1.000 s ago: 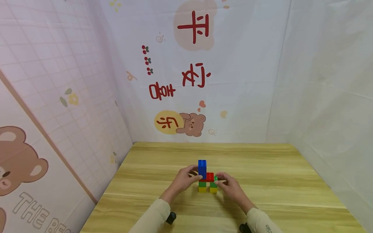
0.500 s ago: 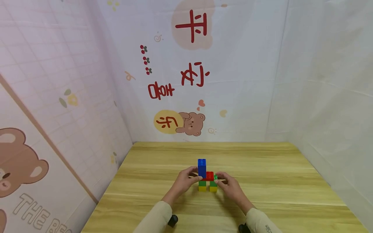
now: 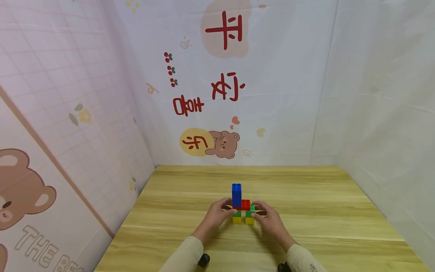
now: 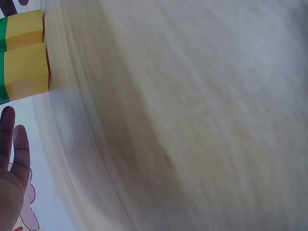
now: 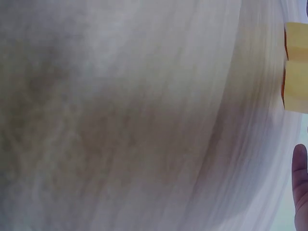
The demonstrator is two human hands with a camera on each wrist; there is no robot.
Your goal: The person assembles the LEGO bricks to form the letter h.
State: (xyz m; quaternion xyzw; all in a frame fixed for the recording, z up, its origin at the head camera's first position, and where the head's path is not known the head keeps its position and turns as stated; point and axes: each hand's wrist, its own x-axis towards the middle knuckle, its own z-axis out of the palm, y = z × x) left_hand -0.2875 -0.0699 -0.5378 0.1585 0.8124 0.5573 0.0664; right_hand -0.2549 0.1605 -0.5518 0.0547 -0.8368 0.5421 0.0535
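Note:
A small figure of toy building blocks stands upright on the table in the head view. It has a tall blue block (image 3: 236, 195) at its left end, a red block (image 3: 246, 204) across the middle, and two legs with green parts above yellow blocks (image 3: 249, 221). My left hand (image 3: 215, 218) holds the left side, its thumb on the front of the green part below the red block. The right hand (image 3: 272, 220) pinches the green block (image 3: 252, 206) at the right end. Yellow blocks (image 4: 26, 71) and left fingers (image 4: 20, 151) show at the left wrist view's edge.
The wood-grain table (image 3: 190, 181) extends around the figure. White printed cloth (image 3: 282, 94) hangs behind it and on both sides. Black wrist devices (image 3: 204, 260) sit under the cuffs.
My left thumb has slid down from the base of the blue block to the green part below. The figure has shifted slightly right; the right hand stays nearly in place.

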